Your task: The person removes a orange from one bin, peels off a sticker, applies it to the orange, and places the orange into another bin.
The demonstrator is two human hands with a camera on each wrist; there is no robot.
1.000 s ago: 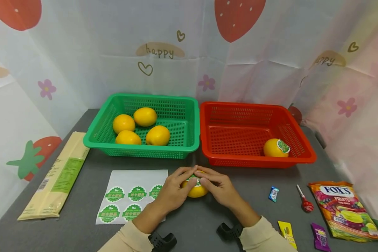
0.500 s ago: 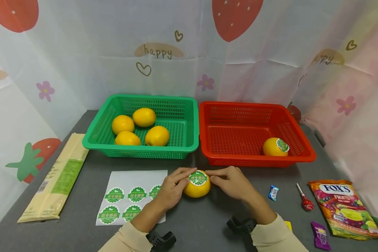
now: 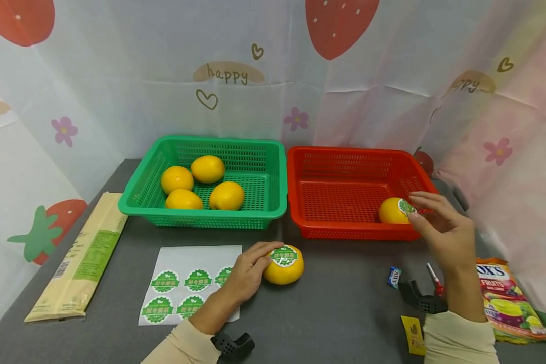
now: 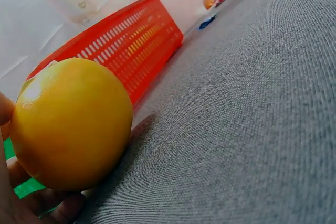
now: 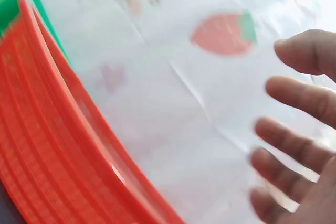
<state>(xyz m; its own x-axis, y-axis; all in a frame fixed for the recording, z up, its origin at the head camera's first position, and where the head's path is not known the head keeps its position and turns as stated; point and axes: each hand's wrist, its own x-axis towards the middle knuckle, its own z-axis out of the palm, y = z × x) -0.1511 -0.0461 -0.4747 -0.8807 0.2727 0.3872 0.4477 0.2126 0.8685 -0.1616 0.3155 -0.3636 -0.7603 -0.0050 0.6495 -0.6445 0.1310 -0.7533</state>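
My left hand (image 3: 251,273) holds a stickered orange (image 3: 283,273) on the grey table, its fingers and thumb around the fruit's left side. A round green-and-white sticker (image 3: 284,256) lies on the top of this orange. In the left wrist view the orange (image 4: 73,124) fills the left side, with curled fingertips showing below it. My right hand (image 3: 448,235) is raised at the right end of the red basket (image 3: 336,233), its fingers spread and holding nothing. In the head view it overlaps the basket's rim beside another stickered orange (image 3: 392,211).
A green basket (image 3: 200,215) with several plain oranges stands at the back left. Left of my hand lies a sticker sheet (image 3: 177,258), and farther left a beige packet (image 3: 84,258). Small sweets, a lollipop (image 3: 438,288) and a candy bag (image 3: 505,303) lie at the right.
My right hand has left the sticker on the orange and moved right and up to the red basket's right end, opening its fingers. The left hand has stayed on the orange.
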